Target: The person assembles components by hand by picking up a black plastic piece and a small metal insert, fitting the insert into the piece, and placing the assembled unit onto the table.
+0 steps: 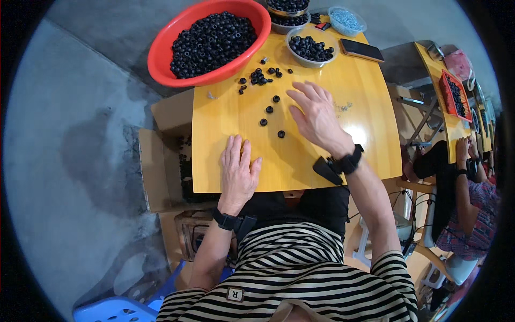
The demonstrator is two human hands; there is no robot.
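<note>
My left hand point(240, 173) lies flat on the yellow tabletop point(225, 121) near its front left edge, fingers stretched out and holding nothing. Over the middle right of the table is my right hand point(317, 118), its fingers apart and no object visible in it. Between the hands, several small black ring-shaped parts point(281, 134) form a loose line. Farther back sits a scattered cluster of the same black parts point(259, 79). A clear bowl point(312, 49) of black parts stands beyond my right hand.
A large red basin point(161, 56) heaped with black parts overhangs the table's back left. At the back are stacked bowls point(289, 20), a tub of pale blue bits point(347, 21) and a phone point(362, 50). An open cardboard box point(154, 172) stands left; another person point(472, 214) sits right.
</note>
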